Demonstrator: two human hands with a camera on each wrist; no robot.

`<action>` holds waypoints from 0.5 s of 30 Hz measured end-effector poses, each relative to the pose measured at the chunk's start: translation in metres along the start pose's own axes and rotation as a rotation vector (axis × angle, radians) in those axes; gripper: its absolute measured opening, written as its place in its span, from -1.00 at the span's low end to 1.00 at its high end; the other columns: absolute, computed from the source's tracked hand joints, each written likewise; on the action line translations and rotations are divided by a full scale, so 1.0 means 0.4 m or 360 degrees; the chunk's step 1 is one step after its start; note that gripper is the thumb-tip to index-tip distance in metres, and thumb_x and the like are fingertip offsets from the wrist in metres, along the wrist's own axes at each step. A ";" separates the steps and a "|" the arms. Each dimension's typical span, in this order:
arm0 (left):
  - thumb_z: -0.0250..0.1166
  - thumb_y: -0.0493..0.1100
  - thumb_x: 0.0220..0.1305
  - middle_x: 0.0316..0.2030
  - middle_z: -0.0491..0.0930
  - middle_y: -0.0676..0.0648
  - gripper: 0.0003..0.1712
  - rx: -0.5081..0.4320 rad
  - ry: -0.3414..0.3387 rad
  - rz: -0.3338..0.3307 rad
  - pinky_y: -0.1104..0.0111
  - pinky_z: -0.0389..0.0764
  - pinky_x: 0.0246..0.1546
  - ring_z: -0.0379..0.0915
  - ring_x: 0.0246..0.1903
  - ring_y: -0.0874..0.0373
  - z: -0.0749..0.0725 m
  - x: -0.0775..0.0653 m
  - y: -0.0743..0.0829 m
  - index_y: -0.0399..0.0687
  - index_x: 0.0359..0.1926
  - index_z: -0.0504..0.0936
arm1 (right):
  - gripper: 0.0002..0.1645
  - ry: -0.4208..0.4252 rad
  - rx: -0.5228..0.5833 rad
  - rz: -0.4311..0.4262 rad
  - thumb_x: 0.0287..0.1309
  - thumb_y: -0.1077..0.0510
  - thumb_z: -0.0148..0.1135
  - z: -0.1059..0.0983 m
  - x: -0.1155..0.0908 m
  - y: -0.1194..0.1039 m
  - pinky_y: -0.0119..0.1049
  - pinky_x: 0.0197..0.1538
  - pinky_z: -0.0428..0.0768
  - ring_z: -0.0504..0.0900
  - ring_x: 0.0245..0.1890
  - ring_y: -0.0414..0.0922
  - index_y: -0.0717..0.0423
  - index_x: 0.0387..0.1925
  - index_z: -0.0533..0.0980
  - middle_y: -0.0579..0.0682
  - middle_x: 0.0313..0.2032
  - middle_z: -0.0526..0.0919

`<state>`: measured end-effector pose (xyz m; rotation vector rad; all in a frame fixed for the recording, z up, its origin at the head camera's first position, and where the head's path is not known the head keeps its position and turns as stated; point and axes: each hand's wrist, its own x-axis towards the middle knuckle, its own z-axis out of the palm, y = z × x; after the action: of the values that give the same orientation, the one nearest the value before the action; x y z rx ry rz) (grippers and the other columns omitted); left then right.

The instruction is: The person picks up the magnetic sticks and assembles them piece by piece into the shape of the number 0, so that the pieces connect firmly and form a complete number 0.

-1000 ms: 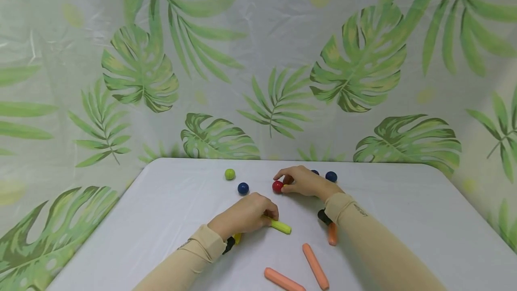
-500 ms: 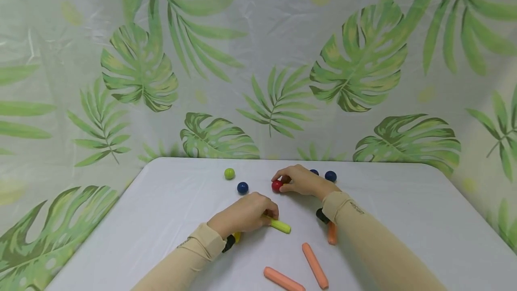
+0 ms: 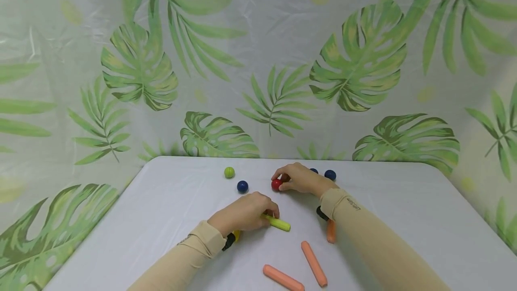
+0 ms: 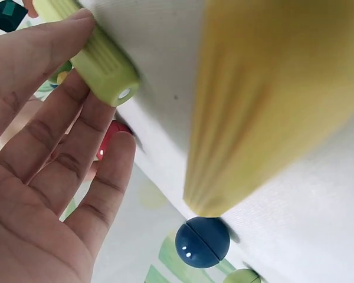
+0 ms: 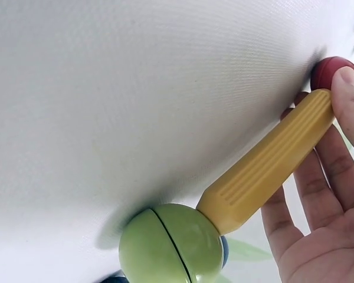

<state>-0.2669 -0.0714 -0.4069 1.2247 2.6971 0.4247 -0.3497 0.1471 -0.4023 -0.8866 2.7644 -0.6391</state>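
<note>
My left hand (image 3: 248,212) pinches a yellow-green ribbed stick (image 3: 278,223) between thumb and fingers, low over the white table. In the left wrist view this green stick (image 4: 109,65) shows a hole in its end. Farther back, my right hand (image 3: 300,178) grips a red ball (image 3: 276,185), with the thumb on it. The right wrist view has the red ball (image 5: 330,71) against one end of a yellow ribbed stick (image 5: 268,162). At that stick's other end is a green ball (image 5: 171,244). In the head view the right hand mostly hides that stick.
A blue ball (image 3: 242,187) and a green ball (image 3: 229,172) lie beyond my left hand. Another blue ball (image 3: 330,174) sits behind my right wrist. Orange sticks (image 3: 314,264) lie near the front. A yellow stick (image 4: 259,106) lies by my left wrist.
</note>
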 end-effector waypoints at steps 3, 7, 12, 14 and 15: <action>0.55 -0.27 0.30 -0.25 0.79 0.14 -0.80 0.0001 0.0001 -0.0004 0.53 0.64 -0.06 0.57 -0.28 0.41 0.004 0.000 0.001 0.05 -0.08 0.85 | -0.64 0.0001 0.0012 0.0013 0.36 0.20 0.46 -0.001 -0.003 -0.005 -0.16 0.12 0.68 0.71 -0.06 -0.14 0.05 0.16 0.71 0.02 -0.08 0.81; 0.56 -0.26 0.30 -0.26 0.79 0.11 -0.81 -0.0011 0.0015 0.0007 0.52 0.64 -0.08 0.56 -0.29 0.38 0.005 -0.002 0.002 0.01 -0.08 0.85 | -0.64 0.0001 0.0022 0.0033 0.36 0.20 0.46 -0.002 -0.005 -0.009 -0.16 0.11 0.68 0.70 -0.07 -0.14 0.05 0.16 0.71 0.03 -0.07 0.81; 0.56 -0.24 0.30 -0.29 0.75 0.09 -0.82 -0.0075 0.0038 -0.0012 0.54 0.60 -0.16 0.53 -0.32 0.36 0.003 -0.005 0.003 -0.02 -0.08 0.85 | -0.65 -0.0002 0.0003 0.0037 0.37 0.19 0.46 0.001 -0.001 -0.009 -0.15 0.12 0.68 0.70 -0.07 -0.14 0.05 0.15 0.71 0.03 -0.07 0.81; 0.56 -0.25 0.29 -0.31 0.75 0.09 -0.82 -0.0114 0.0052 -0.0022 0.55 0.59 -0.18 0.53 -0.33 0.35 0.000 -0.007 0.004 -0.04 -0.09 0.85 | -0.66 -0.0001 -0.0005 0.0024 0.36 0.20 0.46 0.002 0.000 -0.009 -0.15 0.12 0.68 0.71 -0.08 -0.14 0.05 0.14 0.71 0.03 -0.08 0.81; 0.57 -0.25 0.29 -0.33 0.75 0.09 -0.83 -0.0134 0.0058 -0.0031 0.55 0.59 -0.19 0.53 -0.34 0.35 -0.001 -0.007 0.003 -0.05 -0.10 0.85 | -0.66 -0.0002 -0.0006 0.0025 0.36 0.20 0.46 0.002 0.000 -0.010 -0.15 0.13 0.68 0.71 -0.08 -0.14 0.05 0.14 0.71 0.03 -0.08 0.81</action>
<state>-0.2641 -0.0728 -0.4061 1.1787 2.6890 0.5574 -0.3475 0.1439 -0.4011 -0.8654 2.7693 -0.6303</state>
